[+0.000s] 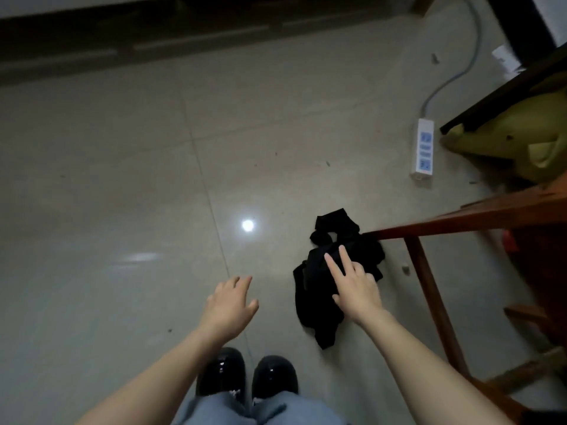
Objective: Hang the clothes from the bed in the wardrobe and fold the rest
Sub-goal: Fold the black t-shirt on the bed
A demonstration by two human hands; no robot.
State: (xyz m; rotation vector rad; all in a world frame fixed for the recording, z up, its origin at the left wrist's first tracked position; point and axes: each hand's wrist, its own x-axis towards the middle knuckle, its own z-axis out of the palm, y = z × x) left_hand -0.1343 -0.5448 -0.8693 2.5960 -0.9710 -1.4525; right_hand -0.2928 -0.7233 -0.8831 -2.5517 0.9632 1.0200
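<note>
I have one view to work from, the camera worn on the person's head. It tilts steeply down and slightly forward onto the pale grey tiled floor (122, 179), and its wide angle bows straight edges. The crumpled black garment (313, 302) lies right of centre at middle range. The wearer's glossy black shoes (221, 372) are below and left of it at the bottom edge. A reddish-brown wooden frame (429, 289) runs just right of it, and a white power strip (425, 148) lies farther off, above and right.
</note>
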